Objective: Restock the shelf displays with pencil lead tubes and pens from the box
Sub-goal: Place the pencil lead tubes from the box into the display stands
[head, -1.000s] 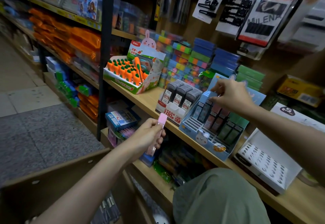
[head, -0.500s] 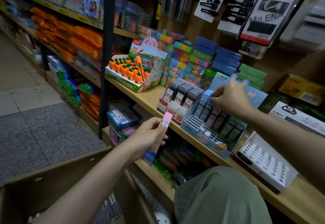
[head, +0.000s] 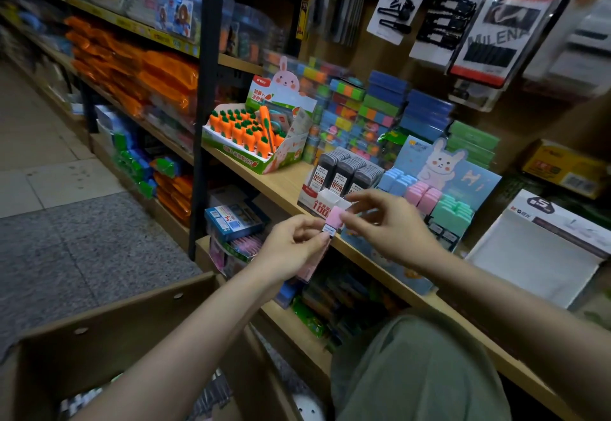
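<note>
**Pink lead tube pinched between two hands at the shelf edge**

Pink and slim, the pencil lead tube (head: 332, 225) sits between both hands just in front of the wooden shelf (head: 281, 186). The left hand (head: 291, 248) grips its lower part with curled fingers and thumb; more pink tubes seem to hang below that fist, though blur makes the number unclear. The right hand (head: 390, 225) pinches the tube's pink cap between thumb and forefinger, its other fingers loosely bent.

Directly behind the hands stands a blue rabbit display (head: 463, 182) with rows of blue, pink and green tube caps; the right hand and wrist cover its front lower slots. Just left of it, touching or nearly so, a white and red display (head: 325, 201) carries three rows of dark grey lead tubes (head: 347, 169). Further left on the same shelf is a green carton of carrot-shaped items (head: 248, 133), and behind these rise stacks of coloured blocks (head: 373, 106). A white perforated tray (head: 535, 255) lies to the right of the rabbit display. Hair clip cards (head: 400, 1) hang above.

Below the forearms, an open cardboard box (head: 109, 328) stands on the floor with dark packets inside, and a knee in green cloth (head: 420, 371) hides part of the lower shelf.
</note>
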The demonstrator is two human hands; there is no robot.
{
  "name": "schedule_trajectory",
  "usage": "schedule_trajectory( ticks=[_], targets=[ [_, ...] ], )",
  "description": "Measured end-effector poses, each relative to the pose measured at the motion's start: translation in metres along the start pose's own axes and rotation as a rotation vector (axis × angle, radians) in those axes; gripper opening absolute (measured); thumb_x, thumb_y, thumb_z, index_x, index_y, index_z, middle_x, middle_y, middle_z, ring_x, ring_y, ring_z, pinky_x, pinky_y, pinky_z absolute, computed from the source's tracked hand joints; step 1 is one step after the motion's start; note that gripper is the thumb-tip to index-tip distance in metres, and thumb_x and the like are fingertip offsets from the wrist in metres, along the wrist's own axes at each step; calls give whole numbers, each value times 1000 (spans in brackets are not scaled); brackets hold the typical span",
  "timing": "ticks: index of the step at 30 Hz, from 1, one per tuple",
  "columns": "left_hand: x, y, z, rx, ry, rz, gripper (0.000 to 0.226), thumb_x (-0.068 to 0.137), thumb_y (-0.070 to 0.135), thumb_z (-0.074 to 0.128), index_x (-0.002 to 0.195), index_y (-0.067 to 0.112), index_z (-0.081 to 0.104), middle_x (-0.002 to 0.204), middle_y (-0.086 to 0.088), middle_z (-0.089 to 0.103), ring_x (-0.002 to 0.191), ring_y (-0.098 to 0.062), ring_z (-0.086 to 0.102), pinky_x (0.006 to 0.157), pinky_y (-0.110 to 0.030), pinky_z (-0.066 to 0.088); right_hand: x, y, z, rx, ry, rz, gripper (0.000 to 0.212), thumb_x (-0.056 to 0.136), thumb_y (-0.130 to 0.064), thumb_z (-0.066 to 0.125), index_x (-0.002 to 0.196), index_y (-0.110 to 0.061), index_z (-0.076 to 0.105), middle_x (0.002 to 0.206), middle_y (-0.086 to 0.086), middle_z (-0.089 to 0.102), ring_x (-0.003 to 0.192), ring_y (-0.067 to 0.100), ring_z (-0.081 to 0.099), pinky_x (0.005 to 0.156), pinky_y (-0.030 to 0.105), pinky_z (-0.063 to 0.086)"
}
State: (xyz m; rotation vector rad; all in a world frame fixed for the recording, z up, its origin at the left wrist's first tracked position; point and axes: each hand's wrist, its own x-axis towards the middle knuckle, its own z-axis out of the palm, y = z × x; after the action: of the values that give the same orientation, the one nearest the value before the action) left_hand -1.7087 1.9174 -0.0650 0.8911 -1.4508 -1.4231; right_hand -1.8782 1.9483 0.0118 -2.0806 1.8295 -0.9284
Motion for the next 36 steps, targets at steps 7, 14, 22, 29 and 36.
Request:
schedule_trajectory(
  ticks=[7,14,22,29,36],
  targets=[
    [-6,0,4,-15,-26,37,15,91,15,65,106,17,64,100,-4,71,95,-15,67,80,-28,53,-9,-12,-2,79,14,4,24,78,-19,80,94,-31,67,88,-9,72,76,1,70,74,30,61],
    [-11,-8,12,624,-8,346,30,93,32,60,123,27,54,121,10,44,115,-7,48,100,-32,45,-4,15,-113,-51,231,47,24,74,-22,83,93,-28,69,86,-7,72,76,9,72,75,32,59],
    [0,-26,67,1004,-145,551,51,97,43,49,144,38,32,155,8,12,147,-14,6,120,-41,18,-1,48,-112,-272,290,7,20,80,-21,79,96,-20,68,83,-7,66,74,-1,63,62,11,47],
    [19,-34,77,1141,-162,490,51,99,48,42,146,46,23,157,4,16,147,-16,6,120,-42,12,9,58,-94,-398,233,-107,20,81,-18,74,100,-13,69,88,4,72,80,18,68,76,40,57],
    [19,-42,77,1113,-140,484,55,98,45,47,146,49,21,158,7,15,148,-12,3,118,-43,18,14,66,-90,-370,224,-105,18,81,-20,74,98,-16,69,87,1,71,80,16,66,74,40,57]
  ],
)
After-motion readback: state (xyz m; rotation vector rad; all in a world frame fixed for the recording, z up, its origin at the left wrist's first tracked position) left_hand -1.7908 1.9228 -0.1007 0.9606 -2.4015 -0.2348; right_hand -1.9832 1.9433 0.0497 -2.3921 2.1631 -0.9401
